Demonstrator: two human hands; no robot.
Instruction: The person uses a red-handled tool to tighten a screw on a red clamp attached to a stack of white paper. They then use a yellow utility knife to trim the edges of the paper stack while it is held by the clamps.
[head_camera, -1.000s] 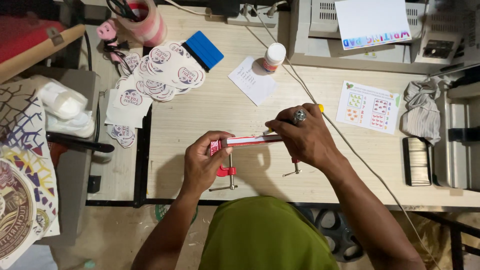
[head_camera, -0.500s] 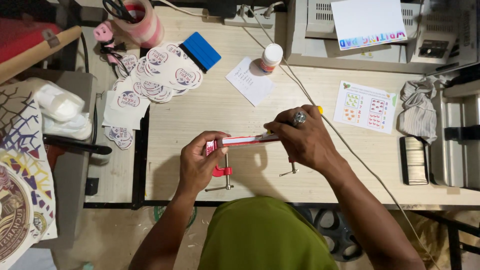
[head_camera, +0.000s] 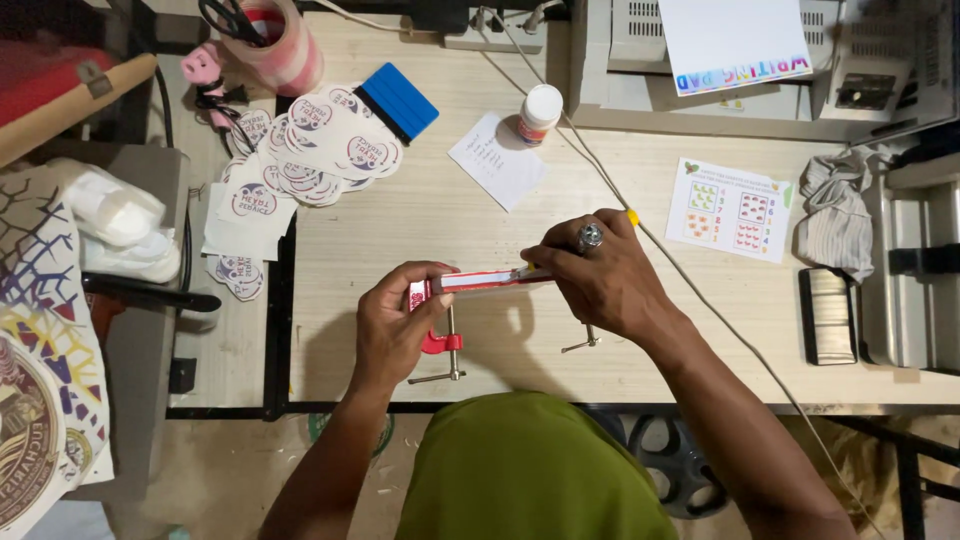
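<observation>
We held a red-and-white strip (head_camera: 480, 282) level above the red clamp (head_camera: 440, 342) on the counter (head_camera: 400, 250), long axis left-right; left hand (head_camera: 395, 320) pinched its left end, right hand (head_camera: 600, 275) clasped its right.

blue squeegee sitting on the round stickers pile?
Yes, the blue squeegee lies at the far edge of the round stickers, overlapping them, well away from both hands.

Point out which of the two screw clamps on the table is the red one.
The clamp under the left hand: its red body shows; the other clamp, under the right hand, shows only bare metal.
</observation>
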